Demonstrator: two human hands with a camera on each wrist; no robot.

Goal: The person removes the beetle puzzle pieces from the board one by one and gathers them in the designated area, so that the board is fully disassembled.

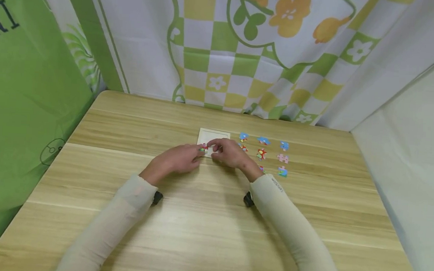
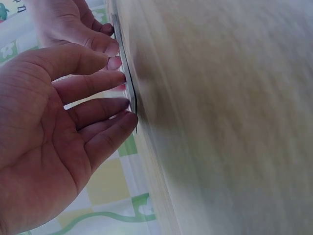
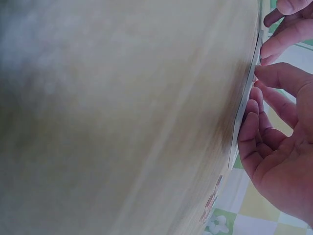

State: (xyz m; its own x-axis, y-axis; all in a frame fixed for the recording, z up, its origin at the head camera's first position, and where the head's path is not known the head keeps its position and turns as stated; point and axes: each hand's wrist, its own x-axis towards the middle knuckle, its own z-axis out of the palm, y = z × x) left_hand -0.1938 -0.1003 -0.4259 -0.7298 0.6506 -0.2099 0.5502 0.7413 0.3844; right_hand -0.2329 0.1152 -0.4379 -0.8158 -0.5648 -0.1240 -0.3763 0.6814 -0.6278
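In the head view, a small pale puzzle tray (image 1: pixel 217 134) lies on the table under both hands. A red and green jigsaw piece (image 1: pixel 203 148) sits at its left part, partly covered by fingertips. My left hand (image 1: pixel 180 157) reaches in from the left, its fairly straight fingers touching the piece and the tray's near-left edge. My right hand (image 1: pixel 231 153) is over the tray's right side, index fingertip right at the piece and thumb apart from it. In the right wrist view, the other fingers (image 3: pixel 250 129) of that hand bend against the tray's edge.
Right of the tray, several loose jigsaw pieces lie in rough rows, among them a pink piece (image 1: pixel 282 158), a red piece (image 1: pixel 262 154) and a blue piece (image 1: pixel 263 140). My right forearm partly hides the nearest row. A patterned curtain (image 1: pixel 221 65) hangs behind the wooden table (image 1: pixel 203 234).
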